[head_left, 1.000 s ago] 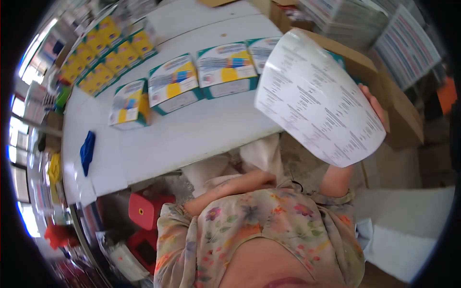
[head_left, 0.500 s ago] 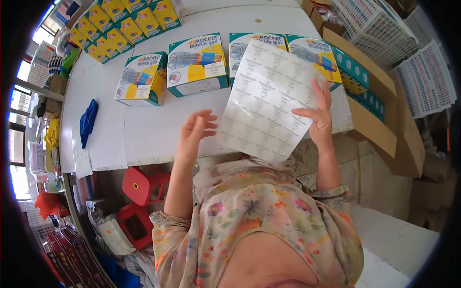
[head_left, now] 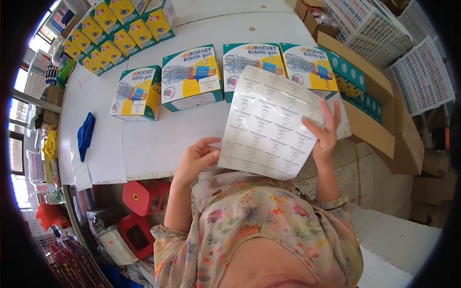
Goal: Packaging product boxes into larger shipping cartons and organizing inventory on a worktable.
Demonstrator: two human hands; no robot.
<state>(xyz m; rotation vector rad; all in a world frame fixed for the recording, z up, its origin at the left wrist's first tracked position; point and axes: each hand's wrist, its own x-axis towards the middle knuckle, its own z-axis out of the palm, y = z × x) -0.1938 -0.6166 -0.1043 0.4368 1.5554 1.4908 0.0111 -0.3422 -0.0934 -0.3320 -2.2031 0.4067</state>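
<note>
My right hand (head_left: 326, 136) holds a white sheet of printed labels (head_left: 271, 126) by its right edge, thumb across the face and other fingers spread. The labels lie in rows on the glossy sheet, which is tilted in front of my body over the table's front edge. My left hand (head_left: 198, 159) is beside the sheet's lower left edge, fingers half curled and thumb apart from the index finger. Whether its fingertips touch the edge is hard to tell. Beyond the sheet, bubble gun boxes stand in a row: one at left (head_left: 137, 93), another (head_left: 192, 79), and two partly behind the sheet (head_left: 253, 60) (head_left: 309, 69).
More yellow and green boxes (head_left: 120, 33) are stacked at the far left of the white table (head_left: 158, 144). A blue cloth (head_left: 86, 137) lies at left. An open carton (head_left: 379, 137) with boxes is at right, near white baskets (head_left: 370, 26). Red stools (head_left: 144, 198) stand below the table.
The label sheet has come lower and closer to me in my right hand. My left hand has moved down and right, up to the sheet's left edge. The camera view has shifted slightly.
</note>
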